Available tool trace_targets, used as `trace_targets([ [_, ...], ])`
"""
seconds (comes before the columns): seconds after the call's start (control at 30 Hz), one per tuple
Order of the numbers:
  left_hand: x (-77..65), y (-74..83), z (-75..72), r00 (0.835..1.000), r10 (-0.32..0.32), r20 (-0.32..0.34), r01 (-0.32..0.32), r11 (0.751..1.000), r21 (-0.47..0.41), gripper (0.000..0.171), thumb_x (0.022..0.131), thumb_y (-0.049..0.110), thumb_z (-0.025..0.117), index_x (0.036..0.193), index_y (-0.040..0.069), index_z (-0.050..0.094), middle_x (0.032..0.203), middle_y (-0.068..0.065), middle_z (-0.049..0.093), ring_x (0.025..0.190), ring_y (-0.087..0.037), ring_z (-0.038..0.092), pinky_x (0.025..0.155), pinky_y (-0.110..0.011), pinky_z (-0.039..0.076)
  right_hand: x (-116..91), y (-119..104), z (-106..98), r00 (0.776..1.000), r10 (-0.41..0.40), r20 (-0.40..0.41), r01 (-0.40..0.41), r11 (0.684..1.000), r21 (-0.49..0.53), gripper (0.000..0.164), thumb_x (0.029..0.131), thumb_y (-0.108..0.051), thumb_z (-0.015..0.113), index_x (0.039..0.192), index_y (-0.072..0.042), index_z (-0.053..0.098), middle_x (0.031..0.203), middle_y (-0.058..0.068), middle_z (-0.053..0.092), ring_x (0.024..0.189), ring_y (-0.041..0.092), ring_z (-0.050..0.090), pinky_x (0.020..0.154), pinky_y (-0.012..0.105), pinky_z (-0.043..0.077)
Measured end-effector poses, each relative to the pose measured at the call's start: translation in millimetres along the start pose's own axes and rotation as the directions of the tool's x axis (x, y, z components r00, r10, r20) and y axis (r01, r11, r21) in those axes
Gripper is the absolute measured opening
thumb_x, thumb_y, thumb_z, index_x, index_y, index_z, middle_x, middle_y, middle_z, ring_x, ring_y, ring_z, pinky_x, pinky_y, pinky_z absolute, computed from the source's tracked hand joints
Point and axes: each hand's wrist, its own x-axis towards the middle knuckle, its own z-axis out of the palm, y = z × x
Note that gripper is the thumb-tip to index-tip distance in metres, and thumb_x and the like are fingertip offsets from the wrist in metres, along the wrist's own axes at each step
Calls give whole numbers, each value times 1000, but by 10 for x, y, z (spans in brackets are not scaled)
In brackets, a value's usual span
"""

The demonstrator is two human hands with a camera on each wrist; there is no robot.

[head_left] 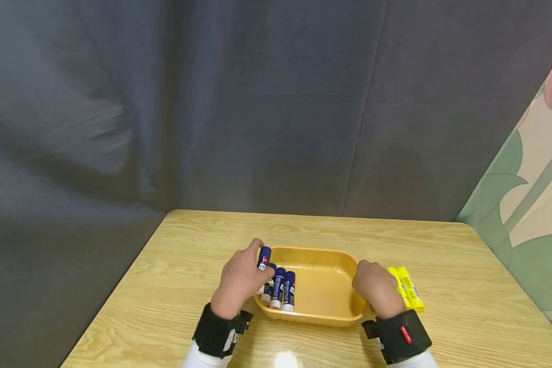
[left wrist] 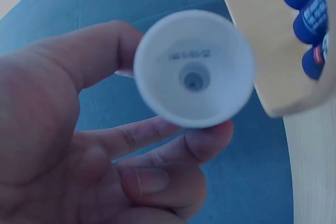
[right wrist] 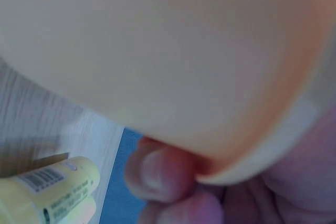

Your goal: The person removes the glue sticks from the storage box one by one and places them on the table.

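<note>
My left hand (head_left: pixel 241 278) pinches a blue-capped glue stick (head_left: pixel 264 257) between thumb and fingers, over the left end of a yellow tray (head_left: pixel 326 318). Its round white base (left wrist: pixel 226 87) faces the camera in the left wrist view. Several more blue-and-white glue sticks (head_left: pixel 289 291) lie side by side in the tray's left part. At the tray's right end, my right hand (head_left: pixel 377 286) grips the rim. Curled fingertips (right wrist: pixel 163 174) show under the tray wall (right wrist: pixel 157 51) in the right wrist view.
Just right of my right hand, yellow glue sticks (head_left: pixel 410 289) lie together on the wooden table (head_left: pixel 202 235). A dark grey curtain (head_left: pixel 276 112) hangs behind the table's back edge. A floral panel (head_left: pixel 533 204) borders it on the right.
</note>
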Motion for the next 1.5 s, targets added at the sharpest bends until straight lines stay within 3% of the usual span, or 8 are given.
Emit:
trace_targets([
  [0.3,24,-82,-159,997,-70,11,70,997,43,56,78,30,67,128,12,47,93,-11,66,67,-19,55,57,-36,49,-18,15,-10,1000,-13,-14,13,1000,9,16,86,-6,51,90,8,56,65,12,52,56,23,50,47,31,40],
  [0.67,80,-259,-197,991,-129,36,128,991,36,56,79,23,65,129,12,45,87,-10,65,61,-18,53,51,-33,44,-30,38,-12,1000,-23,-20,23,1000,-2,17,85,-7,52,93,8,56,68,13,52,59,24,49,49,33,40],
  [1.07,184,-465,-43,979,-195,66,190,979,69,53,80,24,66,126,10,47,93,-14,65,63,-19,55,52,-34,45,-48,39,-6,1000,-13,-24,13,1000,3,17,85,-7,52,91,8,56,66,12,52,57,23,49,48,32,40],
  [1.5,227,-578,87,973,-208,98,197,975,107,49,83,25,64,127,12,46,96,-16,65,62,-20,54,49,-33,42,-51,31,-3,1000,-1,-12,1,1000,6,16,84,-6,53,91,8,56,66,12,52,57,23,49,48,32,39],
])
